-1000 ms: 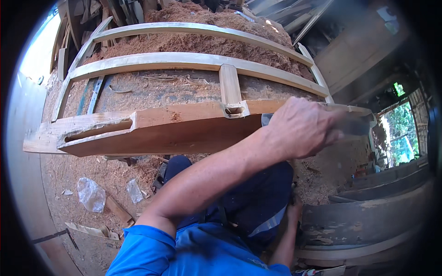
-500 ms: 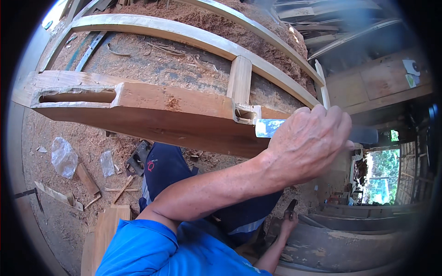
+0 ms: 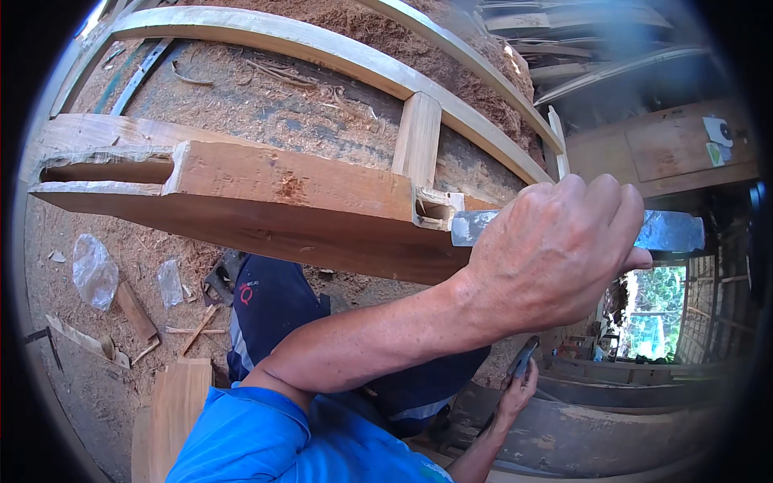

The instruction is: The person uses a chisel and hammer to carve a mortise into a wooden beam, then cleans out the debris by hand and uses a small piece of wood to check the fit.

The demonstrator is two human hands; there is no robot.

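Observation:
My left hand [image 3: 555,241], at the end of a bare forearm, is closed in a fist round a flat metal bar [image 3: 668,232] whose ends stick out on both sides. The bar's left end lies beside a small mortise [image 3: 435,211] cut in the edge of a thick reddish wooden board [image 3: 298,185]. A larger mortise [image 3: 109,171] opens near the board's left end. Lower down, my right hand [image 3: 517,392] grips a dark tool [image 3: 525,356], its kind too small to make out.
Pale wooden rails [image 3: 266,28] with a short crosspiece [image 3: 417,133] run beyond the board. Sawdust and shavings [image 3: 274,105] cover the ground. A clear plastic bag [image 3: 94,270] and offcuts [image 3: 137,310] lie at the left. Large planks [image 3: 580,439] are at the lower right.
The view has shifted slightly, so the board sits further left. My left hand has moved a little right with the metal bar, and my right hand's tool has tilted.

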